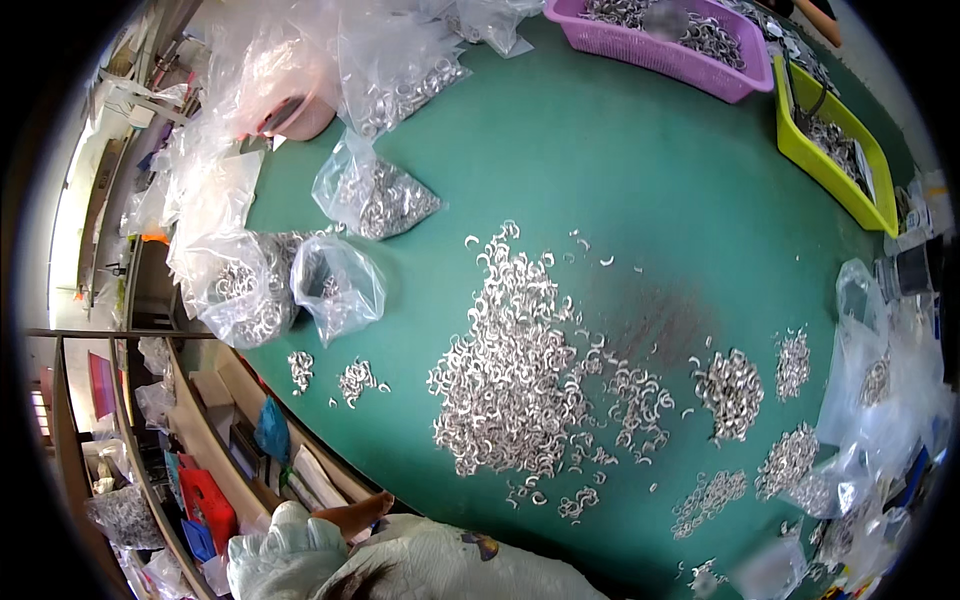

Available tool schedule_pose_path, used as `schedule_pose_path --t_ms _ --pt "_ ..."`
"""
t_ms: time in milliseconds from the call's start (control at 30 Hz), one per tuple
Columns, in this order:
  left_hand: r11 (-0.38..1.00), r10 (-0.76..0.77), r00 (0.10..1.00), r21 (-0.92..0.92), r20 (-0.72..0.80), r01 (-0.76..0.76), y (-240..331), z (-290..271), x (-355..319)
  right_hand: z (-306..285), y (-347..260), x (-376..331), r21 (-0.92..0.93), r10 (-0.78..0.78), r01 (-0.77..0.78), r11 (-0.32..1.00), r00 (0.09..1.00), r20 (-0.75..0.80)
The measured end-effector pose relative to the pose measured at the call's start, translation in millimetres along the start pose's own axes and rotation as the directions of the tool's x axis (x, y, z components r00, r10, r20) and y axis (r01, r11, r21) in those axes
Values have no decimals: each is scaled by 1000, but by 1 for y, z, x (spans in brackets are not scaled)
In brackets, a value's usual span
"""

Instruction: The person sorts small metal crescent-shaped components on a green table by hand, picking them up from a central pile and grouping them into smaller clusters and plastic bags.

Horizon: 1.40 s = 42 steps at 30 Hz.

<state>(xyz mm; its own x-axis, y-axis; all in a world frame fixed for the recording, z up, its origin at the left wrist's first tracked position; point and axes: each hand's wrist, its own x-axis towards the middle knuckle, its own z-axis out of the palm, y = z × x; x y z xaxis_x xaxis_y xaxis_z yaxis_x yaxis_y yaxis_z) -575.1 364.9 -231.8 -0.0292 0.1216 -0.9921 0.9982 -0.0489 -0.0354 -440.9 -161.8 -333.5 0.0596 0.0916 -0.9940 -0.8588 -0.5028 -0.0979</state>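
Observation:
My left hand (356, 515) shows only in part at the bottom left, beside the table's near edge. A pale sleeve with a gathered cuff lies next to it. Its fingers cannot be made out, nor whether they hold anything. My right hand is out of view. On the green table (480, 170) spreads a large heap of small silvery curved metal pieces (510, 370). A looser scatter of the same pieces (640, 405) lies to its right. Further right are smaller piles, one darker and rounded (730, 395), another flat and thin (708, 503).
Clear bags of metal pieces (385, 200) stand at the left, near a pink bowl (305, 118). A purple basket (660, 55) and a yellow-green basket (835, 165) hold more pieces at the far right. Plastic bags (865, 400) line the right edge. Another person's arm (820, 20) shows at the top right.

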Motion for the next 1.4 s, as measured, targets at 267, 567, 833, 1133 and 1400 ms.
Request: schedule_pose_path --t_ms 267,567,833,1133,1400 --pt "991 133 991 -8 -30 -134 26 12 46 -17 -30 36 -113 -145 141 983 989 -25" --pt "836 518 840 111 159 -537 70 32 89 -112 -20 114 -487 -632 579 654 772 68" --pt "809 585 810 -95 38 -580 146 32 13 -6 -167 -128 -807 -682 292 513 710 -177" --pt "559 809 546 569 -217 -603 217 72 -79 77 -209 -119 -820 -840 534 206 526 132" --pt "377 913 344 771 -217 -514 216 98 -105 42 -197 -120 -778 -839 626 48 448 309"
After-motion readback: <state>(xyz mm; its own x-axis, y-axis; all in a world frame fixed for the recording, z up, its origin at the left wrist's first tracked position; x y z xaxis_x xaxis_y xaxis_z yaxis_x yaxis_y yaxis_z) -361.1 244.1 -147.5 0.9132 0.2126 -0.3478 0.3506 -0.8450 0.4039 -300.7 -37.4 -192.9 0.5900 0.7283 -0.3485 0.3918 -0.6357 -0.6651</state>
